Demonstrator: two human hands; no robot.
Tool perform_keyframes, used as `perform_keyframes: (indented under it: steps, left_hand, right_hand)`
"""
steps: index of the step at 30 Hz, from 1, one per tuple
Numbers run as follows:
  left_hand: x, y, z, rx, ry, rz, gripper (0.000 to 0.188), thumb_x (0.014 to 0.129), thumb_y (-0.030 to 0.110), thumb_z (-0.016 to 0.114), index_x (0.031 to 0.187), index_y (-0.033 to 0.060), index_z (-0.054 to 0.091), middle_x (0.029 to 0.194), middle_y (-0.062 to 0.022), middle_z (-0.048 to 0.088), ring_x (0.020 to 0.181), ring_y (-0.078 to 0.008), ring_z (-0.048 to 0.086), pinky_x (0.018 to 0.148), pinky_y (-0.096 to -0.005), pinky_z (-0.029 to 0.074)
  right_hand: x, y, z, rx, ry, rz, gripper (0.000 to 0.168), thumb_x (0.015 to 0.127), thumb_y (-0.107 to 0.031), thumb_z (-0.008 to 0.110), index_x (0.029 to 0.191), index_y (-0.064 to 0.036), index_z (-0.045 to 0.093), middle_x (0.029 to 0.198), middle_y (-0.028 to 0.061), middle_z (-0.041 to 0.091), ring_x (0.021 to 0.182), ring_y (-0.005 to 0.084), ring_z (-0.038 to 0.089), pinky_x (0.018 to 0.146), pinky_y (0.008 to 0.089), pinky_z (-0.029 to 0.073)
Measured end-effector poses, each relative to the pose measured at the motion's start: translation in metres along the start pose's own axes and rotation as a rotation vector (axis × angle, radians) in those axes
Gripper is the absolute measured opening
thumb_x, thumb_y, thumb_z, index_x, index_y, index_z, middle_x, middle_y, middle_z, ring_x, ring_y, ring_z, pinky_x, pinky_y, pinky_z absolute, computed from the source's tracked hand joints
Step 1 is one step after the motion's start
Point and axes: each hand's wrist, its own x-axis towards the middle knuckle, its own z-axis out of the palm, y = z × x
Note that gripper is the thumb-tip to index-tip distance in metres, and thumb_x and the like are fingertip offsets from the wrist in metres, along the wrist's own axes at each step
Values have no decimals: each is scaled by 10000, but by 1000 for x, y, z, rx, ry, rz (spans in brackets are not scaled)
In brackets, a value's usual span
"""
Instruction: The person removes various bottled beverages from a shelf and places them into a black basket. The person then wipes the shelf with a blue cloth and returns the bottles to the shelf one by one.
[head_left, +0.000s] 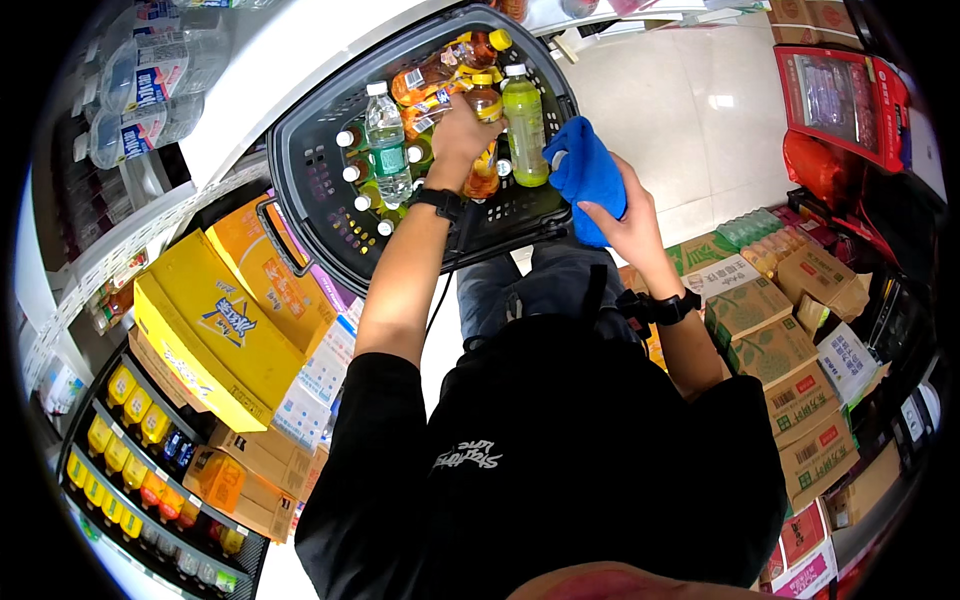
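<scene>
My left hand (463, 136) reaches into a dark plastic shopping basket (311, 184), its fingers wrapped around a yellow-capped bottle of amber drink (484, 178). Just right of that bottle stands a green drink bottle (523, 135) with a white cap. A clear water bottle (388, 154) with a green label is upright to the left of the hand. Two more amber bottles (431, 79) lie at the basket's far side. Several white-capped bottles (358, 172) lie lower in the basket. Beside its right rim, my right hand (634, 217) grips a folded blue cloth (589, 180); something small and white shows at the cloth's edge.
A white shelf edge (262, 82) runs past the basket, with packs of water bottles (146, 97) on the left. Yellow cartons (225, 322) and a drinks rack (142, 450) stand at left. Cardboard cartons (772, 345) line the right side. Pale tiled floor (675, 112) lies beyond.
</scene>
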Motion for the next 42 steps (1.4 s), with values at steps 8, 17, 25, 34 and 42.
perform_keyframes:
  steps: [8,17,25,34,42]
  left_hand:
    - [-82,-5,-52,-199,177,241,768,731,355,877,1265,-4,458,1123,-267,688,1029,-436,681,856,-476,556]
    - [-222,69,-207,-518,461,631,758,720,273,920,1280,8,483,1145,-156,716,1059,-225,711,934,-368,559]
    - [-278,100,-268,-395,793,693,774,704,332,927,1251,-8,497,1092,-184,700,1041,-266,705,925,-377,550]
    - [-312,106,-300,-584,696,773,690,802,202,869,1309,-12,453,1193,-160,667,1115,-217,655,995,-364,507]
    - [-325,94,-329,-569,805,857,400,1025,250,623,1325,0,533,1046,-76,684,914,-101,614,803,-272,516]
  right_hand:
    - [0,-8,6,105,-44,-45,662,848,-147,801,1408,-3,477,1233,229,663,1138,325,670,958,394,525]
    - [33,-114,26,590,-513,-317,868,877,-195,788,1560,4,290,1438,138,505,1322,221,494,1126,386,393]
    - [15,-172,38,406,-377,-650,1012,769,-168,887,1548,-16,260,1453,113,482,1334,226,495,1121,397,412]
    - [28,-276,22,528,-173,-884,1019,677,-167,946,1508,12,384,1438,193,552,1313,279,561,1103,402,444]
    - [33,-324,17,531,-259,-921,918,767,-190,892,1505,-4,378,1405,172,563,1285,261,563,1101,399,439]
